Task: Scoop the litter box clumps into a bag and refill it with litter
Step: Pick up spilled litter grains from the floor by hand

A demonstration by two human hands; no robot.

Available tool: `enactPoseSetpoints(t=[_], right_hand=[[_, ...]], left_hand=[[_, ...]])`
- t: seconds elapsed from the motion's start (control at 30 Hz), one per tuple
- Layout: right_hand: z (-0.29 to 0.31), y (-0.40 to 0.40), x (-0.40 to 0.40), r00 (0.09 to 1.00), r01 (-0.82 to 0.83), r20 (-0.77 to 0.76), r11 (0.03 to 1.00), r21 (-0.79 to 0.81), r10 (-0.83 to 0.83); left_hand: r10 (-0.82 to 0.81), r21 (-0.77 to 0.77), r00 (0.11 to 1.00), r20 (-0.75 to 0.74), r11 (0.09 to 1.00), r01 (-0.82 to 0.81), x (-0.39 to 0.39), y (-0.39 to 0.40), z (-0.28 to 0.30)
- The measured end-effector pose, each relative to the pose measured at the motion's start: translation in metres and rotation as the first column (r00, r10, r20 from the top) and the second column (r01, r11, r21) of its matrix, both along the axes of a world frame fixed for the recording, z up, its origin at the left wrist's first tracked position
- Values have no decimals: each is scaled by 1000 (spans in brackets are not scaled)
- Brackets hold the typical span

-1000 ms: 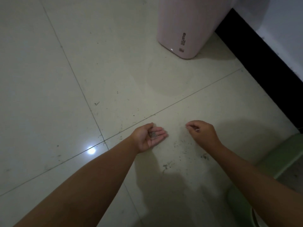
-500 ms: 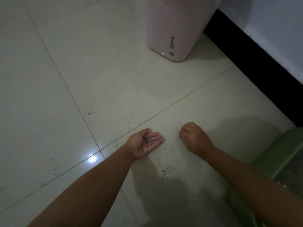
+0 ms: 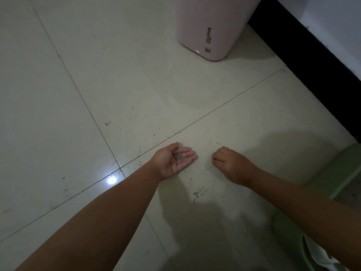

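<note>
My left hand (image 3: pixel 173 160) lies palm up just above the tiled floor, fingers straight, with a small pile of grey litter grains (image 3: pixel 180 155) cupped in it. A short way to its right my right hand (image 3: pixel 232 165) is palm down on the floor, fingers curled with the tips at the tiles; whether it pinches grains I cannot tell. Scattered litter specks (image 3: pixel 197 194) dot the tile between and below the hands. The green litter box (image 3: pixel 330 173) shows only its rim at the lower right, partly behind my right forearm.
A pink plastic bin (image 3: pixel 211 28) stands on the floor at the top, near a black skirting board (image 3: pixel 312 61) along the white wall. A white cloth or bag edge (image 3: pixel 320 257) pokes out at the bottom right. Pale floor tiles spread to the left.
My right hand moved a little left and down onto the floor, its fingers curling in. My left hand stays palm up with the grains. The view shifted slightly.
</note>
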State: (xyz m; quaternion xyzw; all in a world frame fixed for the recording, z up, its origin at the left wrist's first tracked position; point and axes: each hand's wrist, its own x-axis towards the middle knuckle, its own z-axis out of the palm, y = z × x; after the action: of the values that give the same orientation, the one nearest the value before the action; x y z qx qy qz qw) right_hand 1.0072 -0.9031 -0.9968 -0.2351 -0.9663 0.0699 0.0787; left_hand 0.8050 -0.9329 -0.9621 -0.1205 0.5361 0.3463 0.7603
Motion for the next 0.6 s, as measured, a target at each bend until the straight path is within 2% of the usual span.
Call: enactPoseSetpoints(t=[0.17, 0.33, 0.5, 0.6], right_hand=[[10, 22, 7, 984, 180, -10, 983, 19, -180], [10, 25, 15, 942, 328, -41, 939, -107, -334], [11, 25, 11, 942, 332, 20, 916, -223, -336], [13, 24, 6, 954, 291, -7, 929, -228, -301]], left_hand=[[-2, -5, 1000, 19, 1000, 2, 0, 1, -2], [-15, 28, 999, 39, 1000, 14, -3, -1, -5], [-18, 33, 999, 51, 999, 16, -2, -1, -4], [-22, 35, 998, 62, 999, 20, -3, -1, -4]])
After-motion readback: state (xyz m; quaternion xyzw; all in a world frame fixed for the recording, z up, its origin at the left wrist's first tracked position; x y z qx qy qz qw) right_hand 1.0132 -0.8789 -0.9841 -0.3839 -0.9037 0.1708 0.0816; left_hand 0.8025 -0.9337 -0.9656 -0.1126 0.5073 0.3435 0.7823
